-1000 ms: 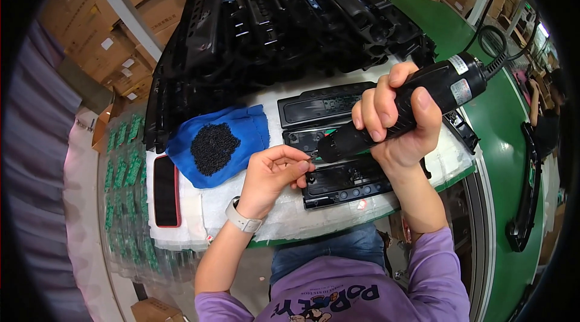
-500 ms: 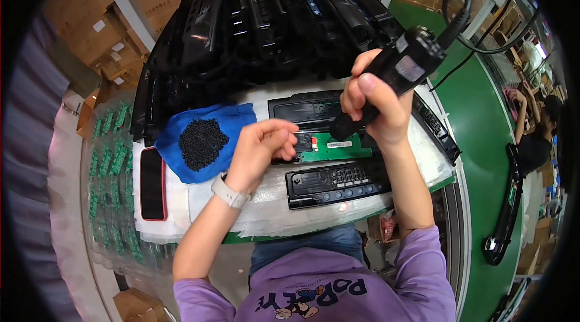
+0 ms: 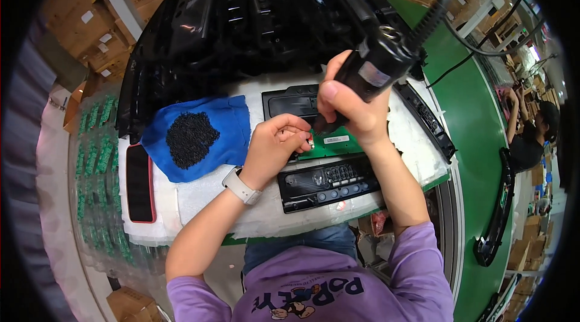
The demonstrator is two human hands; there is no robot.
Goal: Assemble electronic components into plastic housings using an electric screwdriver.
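Note:
My right hand [image 3: 349, 106] grips a black electric screwdriver [image 3: 380, 62], held upright with its tip down on a green circuit board [image 3: 331, 142]. The board lies in a black plastic panel [image 3: 289, 103] on the white padded bench [image 3: 211, 201]. My left hand [image 3: 275, 144] pinches something small at the board's left edge, right beside the driver's tip; I cannot tell what it is. A second black panel with buttons [image 3: 329, 182] lies just in front of the board. The screwdriver's coiled cable [image 3: 477, 50] runs off to the upper right.
A blue cloth [image 3: 226, 128] holding a heap of small black screws [image 3: 191, 138] lies left of the panels. A black phone [image 3: 140, 183] rests at the bench's left end. Stacked black housings [image 3: 254, 14] fill the back. Green circuit boards [image 3: 90, 165] lie at left. Another person [image 3: 534, 135] works beside the green conveyor [image 3: 477, 165].
The screwdriver has swung from lying tilted to the right to standing upright over the green board. My left hand has moved right to the board's edge.

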